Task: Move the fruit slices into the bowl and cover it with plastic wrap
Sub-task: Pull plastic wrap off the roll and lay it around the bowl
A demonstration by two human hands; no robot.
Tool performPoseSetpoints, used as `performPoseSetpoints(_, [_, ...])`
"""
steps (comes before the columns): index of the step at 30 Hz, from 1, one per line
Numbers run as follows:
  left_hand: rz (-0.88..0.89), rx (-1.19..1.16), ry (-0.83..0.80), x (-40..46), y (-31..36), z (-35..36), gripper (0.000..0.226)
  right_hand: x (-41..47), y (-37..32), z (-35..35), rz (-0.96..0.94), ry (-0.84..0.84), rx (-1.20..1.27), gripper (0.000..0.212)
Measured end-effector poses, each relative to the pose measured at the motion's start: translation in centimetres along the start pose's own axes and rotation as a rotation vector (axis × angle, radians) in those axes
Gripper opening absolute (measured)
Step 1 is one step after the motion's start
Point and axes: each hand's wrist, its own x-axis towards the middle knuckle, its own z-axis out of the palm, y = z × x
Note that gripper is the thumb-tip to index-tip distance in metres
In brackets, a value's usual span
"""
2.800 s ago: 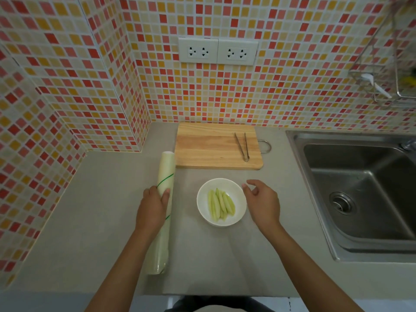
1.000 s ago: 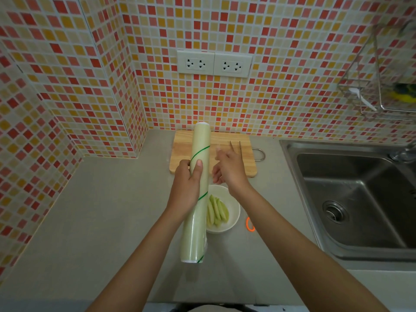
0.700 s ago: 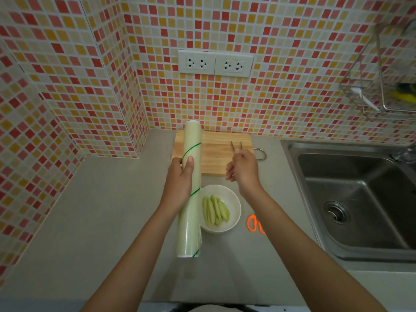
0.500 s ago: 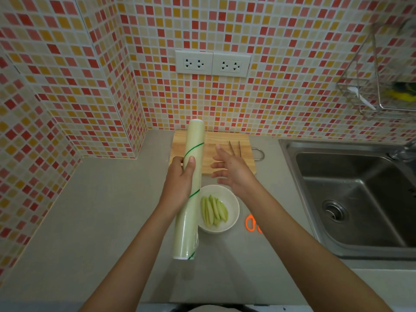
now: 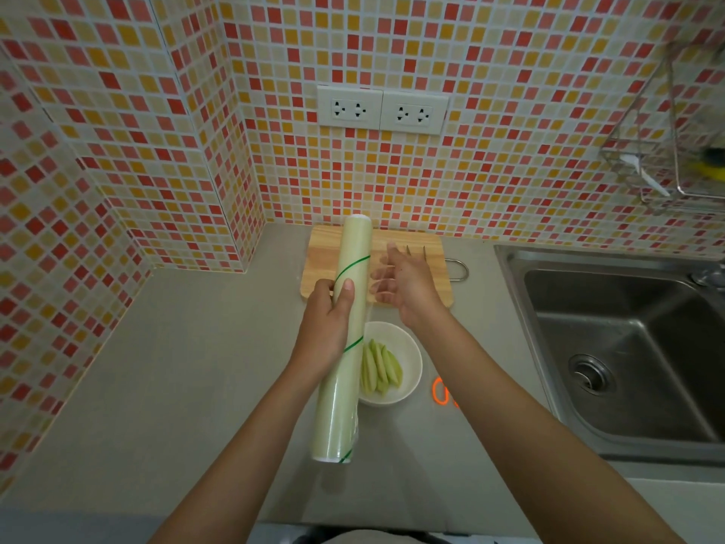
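A white bowl (image 5: 408, 347) holding several pale green fruit slices (image 5: 379, 365) stands on the grey counter. Above its left side I hold a long roll of plastic wrap (image 5: 345, 347) off the counter, its far end over the cutting board. My left hand (image 5: 325, 331) grips the roll around its middle. My right hand (image 5: 404, 284) hovers just right of the roll, fingers spread, touching or nearly touching the film; I cannot tell whether it pinches a film edge.
A wooden cutting board (image 5: 431, 276) with metal tongs (image 5: 416, 251) lies against the tiled wall. Orange scissor handles (image 5: 441, 391) peek out beside my right forearm. A steel sink (image 5: 623, 347) fills the right. A wire rack (image 5: 667, 166) hangs on the wall.
My left hand lifted the roll from the counter left of the bowl and holds it over the bowl's left side. My right hand left the bowl, rose beside the roll and spread its fingers.
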Motion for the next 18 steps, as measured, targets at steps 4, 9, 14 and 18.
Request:
performPoseSetpoints(4, [-0.017,-0.018,0.003,0.1,-0.1,0.1,0.034,-1.2,2.4,0.8,-0.082,0.009,-0.254,0.031])
performPoseSetpoints(9, [-0.043,-0.042,-0.012,0.4,-0.5,0.1,0.032,-1.3,2.9,0.1,-0.188,0.112,-0.323,0.022])
performPoseSetpoints(14, [-0.075,-0.088,0.005,0.7,-0.3,0.5,0.036,-2.6,3.9,0.6,-0.236,0.097,-0.373,0.048])
performPoseSetpoints(18, [-0.064,-0.091,0.018,0.9,-0.2,0.5,0.038,-2.9,4.6,0.6,-0.388,0.153,-0.588,0.031])
